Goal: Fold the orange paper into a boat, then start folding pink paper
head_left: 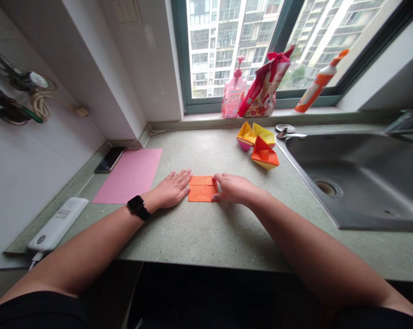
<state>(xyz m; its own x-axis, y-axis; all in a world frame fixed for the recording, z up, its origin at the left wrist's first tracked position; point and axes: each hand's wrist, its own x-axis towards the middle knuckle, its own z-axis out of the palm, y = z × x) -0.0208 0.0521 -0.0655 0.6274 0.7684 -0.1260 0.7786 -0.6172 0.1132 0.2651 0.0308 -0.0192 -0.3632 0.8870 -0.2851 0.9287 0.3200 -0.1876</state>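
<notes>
In the head view, the orange paper [201,193] lies folded flat midway between the surface's [192,237] front and back edges. The left hand [172,188], open and flat, touches its left side; the right hand [234,188] is half open at its right corners, its grip unclear. For clean folds, best keep edges flush, brace one side and press creases outward from the centre

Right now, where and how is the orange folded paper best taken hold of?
Probably by its right edge, the right hand coming from the right, thumb at the near corner, fingers at the far one. The orange folded paper lies flat on the counter, and the left hand lies at its left edge.
</notes>
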